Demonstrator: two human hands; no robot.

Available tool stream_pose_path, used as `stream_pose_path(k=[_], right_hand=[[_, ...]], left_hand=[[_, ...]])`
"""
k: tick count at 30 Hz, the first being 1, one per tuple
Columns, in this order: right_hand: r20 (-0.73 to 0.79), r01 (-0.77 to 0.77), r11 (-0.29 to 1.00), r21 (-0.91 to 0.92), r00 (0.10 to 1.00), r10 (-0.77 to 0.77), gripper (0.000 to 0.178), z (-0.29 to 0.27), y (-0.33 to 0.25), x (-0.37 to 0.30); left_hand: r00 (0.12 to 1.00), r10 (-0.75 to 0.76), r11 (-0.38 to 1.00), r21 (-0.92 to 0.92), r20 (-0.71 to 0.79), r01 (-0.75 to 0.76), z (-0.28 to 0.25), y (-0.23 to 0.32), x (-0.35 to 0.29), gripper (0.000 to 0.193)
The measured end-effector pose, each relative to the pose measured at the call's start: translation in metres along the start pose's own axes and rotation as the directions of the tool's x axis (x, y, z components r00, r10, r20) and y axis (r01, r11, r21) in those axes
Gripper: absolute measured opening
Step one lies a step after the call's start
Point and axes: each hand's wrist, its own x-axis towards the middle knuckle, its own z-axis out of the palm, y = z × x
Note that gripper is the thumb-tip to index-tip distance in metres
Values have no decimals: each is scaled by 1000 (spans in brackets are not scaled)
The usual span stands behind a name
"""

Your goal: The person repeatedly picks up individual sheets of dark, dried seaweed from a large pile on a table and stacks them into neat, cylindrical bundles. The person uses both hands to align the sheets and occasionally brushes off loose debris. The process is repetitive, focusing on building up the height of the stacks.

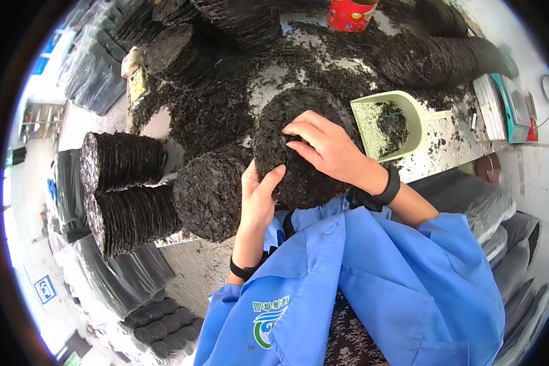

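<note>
In the head view, the thing you are working on, a dark round seaweed bundle (305,177), sits in front of your chest at the near side of the littered table (466,137). Your left hand (259,198) grips its left edge, thumb lying on the face and fingers out of sight behind the rim, so that grip looks closed on it. Your right hand (332,149) rests over the face, fingers curled and thumb bent toward them with a narrow gap between; whether a scrap is caught at the tips, you cannot tell from here.

Just left of the bundle is another round stack (207,195), with two more piles, an upper one (125,161) and a lower one (137,216), farther left. On the right, a pale green dustpan (418,122) holds dark crumbs.

The step in hand seems to be picking over the bundle's face by touch. The next move, judging from this pose, calls for a steady left hold and a light right pinch, since the layers look brittle and could shed flakes.
</note>
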Motion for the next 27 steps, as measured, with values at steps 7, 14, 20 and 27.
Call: stream_pose_path(k=[7, 14, 20, 27], right_hand=[[142, 151, 967, -205, 982, -123, 20, -8, 2, -2], [90, 105, 991, -79, 991, -98, 13, -9, 20, 1], [228, -519, 559, 646, 831, 508, 10, -21, 47, -15], [-169, -578, 639, -507, 794, 584, 29, -109, 101, -81]], left_hand=[[997, -57, 991, 125, 59, 50, 7, 10, 0, 35], [994, -106, 982, 162, 40, 98, 12, 9, 6, 31], [978, -146, 987, -88, -152, 133, -2, 0, 27, 28], [968, -79, 972, -233, -237, 22, -26, 10, 31, 44]])
